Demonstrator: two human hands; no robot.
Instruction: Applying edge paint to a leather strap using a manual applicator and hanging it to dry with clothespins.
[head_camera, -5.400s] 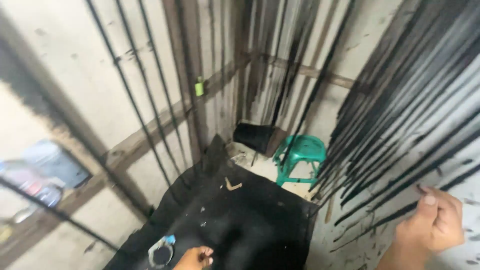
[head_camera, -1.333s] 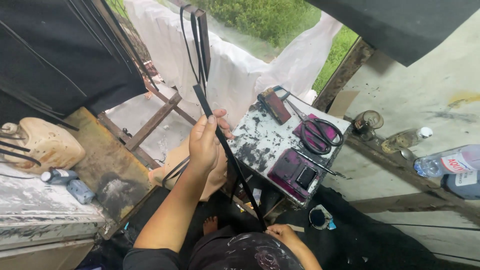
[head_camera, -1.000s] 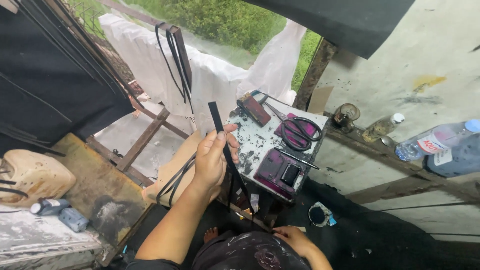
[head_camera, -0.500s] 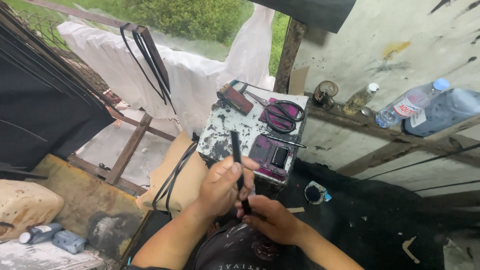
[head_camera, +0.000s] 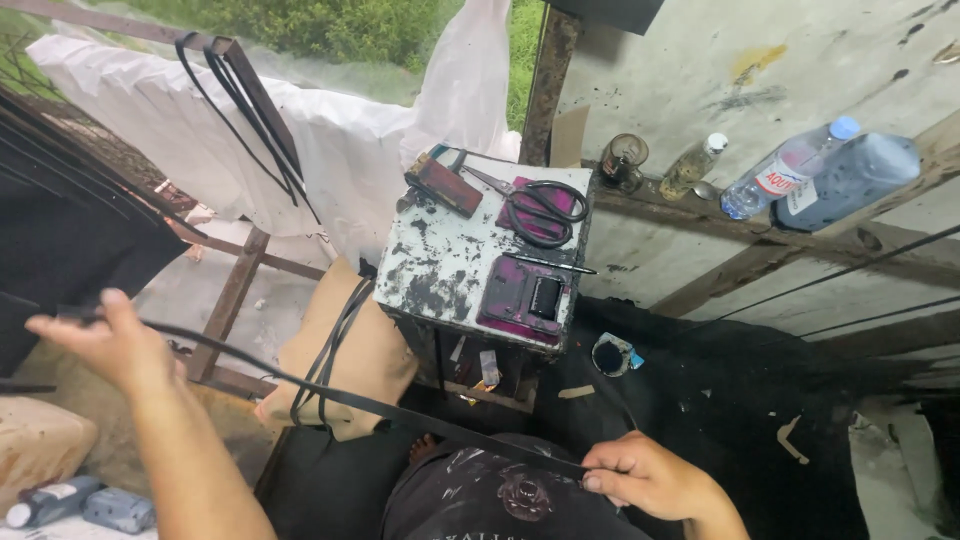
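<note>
Since the earlier frame, left hand (head_camera: 110, 345) swung to 9 o'clock; right hand (head_camera: 645, 475) at 5 o'clock; both sets of fingers pinch the taut black strip (head_camera: 350, 397).

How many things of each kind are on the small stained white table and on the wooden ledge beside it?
Scissors: 1
Purple flat pieces: 2, under the scissors and at the front
Dark red-brown block: 1
Clear plastic bottles on the ledge: 3, small, capped blue, large
Glass jar: 1
Total: 8
</note>
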